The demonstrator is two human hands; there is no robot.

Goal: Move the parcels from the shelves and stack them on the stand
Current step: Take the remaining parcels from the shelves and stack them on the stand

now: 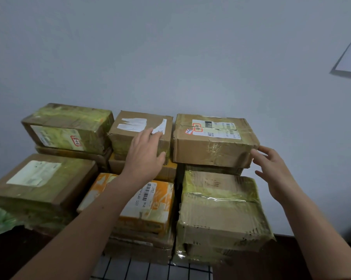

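- The left grip (145,156) lies over the front top edge of the middle back parcel (134,118). Its fingers are laid flat on the lid by a torn white label, its thumb is spread down the front face, and nothing is closed in it.
- The right grip (275,174) hangs wide open with fingers spread, holding nothing. Its fingertips (255,153) are at the lower right corner of the right back parcel (215,146), but I cannot tell whether they touch.
- That right back parcel is plain brown card with a shipping label and a red-edged sticker on top. It sits on another box, just beside the middle one.
- To the left, a green-taped parcel (69,126) tops the third back stack.
- In the front row stand a brown parcel (43,180) with a white label, an orange parcel (158,201) under the left forearm, and a large parcel (221,215) wrapped in clear tape.
- All the stacks stand close together against a pale wall (170,57).
- A black-and-white checked surface (150,269) shows below the front row.
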